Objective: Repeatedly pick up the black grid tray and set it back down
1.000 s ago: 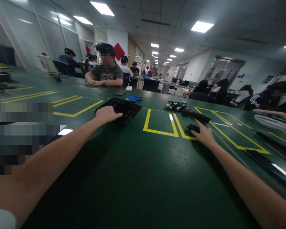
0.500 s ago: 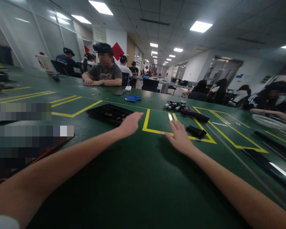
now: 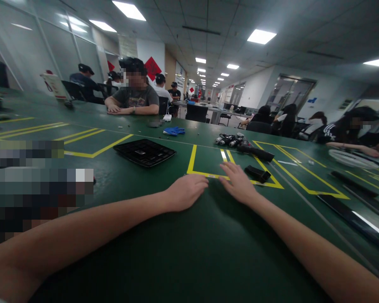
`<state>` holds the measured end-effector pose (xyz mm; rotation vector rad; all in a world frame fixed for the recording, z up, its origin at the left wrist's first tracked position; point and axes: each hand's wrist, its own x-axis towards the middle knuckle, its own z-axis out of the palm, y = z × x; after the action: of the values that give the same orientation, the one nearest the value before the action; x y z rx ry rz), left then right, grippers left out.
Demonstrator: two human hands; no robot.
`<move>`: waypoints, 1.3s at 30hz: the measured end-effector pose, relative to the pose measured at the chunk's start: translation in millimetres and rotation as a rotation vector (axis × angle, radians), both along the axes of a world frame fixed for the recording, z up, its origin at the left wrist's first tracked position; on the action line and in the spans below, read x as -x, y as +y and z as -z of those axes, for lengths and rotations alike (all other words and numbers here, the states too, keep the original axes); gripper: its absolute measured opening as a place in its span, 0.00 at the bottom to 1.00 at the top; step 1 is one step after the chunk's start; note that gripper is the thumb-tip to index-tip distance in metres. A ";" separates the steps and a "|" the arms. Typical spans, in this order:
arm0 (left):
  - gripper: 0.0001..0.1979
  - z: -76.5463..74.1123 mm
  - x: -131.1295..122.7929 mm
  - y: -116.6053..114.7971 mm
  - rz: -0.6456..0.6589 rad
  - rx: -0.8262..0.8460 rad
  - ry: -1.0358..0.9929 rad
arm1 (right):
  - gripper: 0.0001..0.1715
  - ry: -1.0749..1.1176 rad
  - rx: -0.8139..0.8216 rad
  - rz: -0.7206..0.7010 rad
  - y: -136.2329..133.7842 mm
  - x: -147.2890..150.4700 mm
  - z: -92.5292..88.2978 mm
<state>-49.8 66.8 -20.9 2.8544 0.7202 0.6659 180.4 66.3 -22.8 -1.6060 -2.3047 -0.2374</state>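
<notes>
My left hand point(image 3: 188, 191) hovers or rests low over the green table, just short of the yellow-taped box, back upward. Its fingers are loosely bent toward the right, and I see nothing in them. Facing it, my right hand point(image 3: 238, 183) lies over the front tape line with fingers spread and nothing held. Nearest to the right hand is a short black block-like part point(image 3: 257, 174). Farther left and beyond my left hand lies a black ribbed plastic panel point(image 3: 145, 152), touched by neither hand.
Inside the taped area, a black cylinder point(image 3: 255, 153) lies beside bundled cables with metal ends point(image 3: 229, 139). Blue gloves point(image 3: 174, 131) sit farther back. Long black pieces point(image 3: 350, 221) lie at right. A person point(image 3: 135, 94) sits opposite; another person's arm point(image 3: 350, 147) reaches in at far right.
My left hand has come back from the black panel's edge, nearer to me and to the right, uncovering the panel. The right hand has hardly moved; the view has shifted slightly.
</notes>
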 end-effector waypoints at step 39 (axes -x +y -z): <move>0.16 -52.5 149.7 120.8 -1.057 0.374 -0.198 | 0.31 -0.067 0.006 0.525 38.8 -108.0 31.6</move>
<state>-199.5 187.6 31.5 1.8710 2.0506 0.7627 288.4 105.1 -54.4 -2.2097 -1.8821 -0.4073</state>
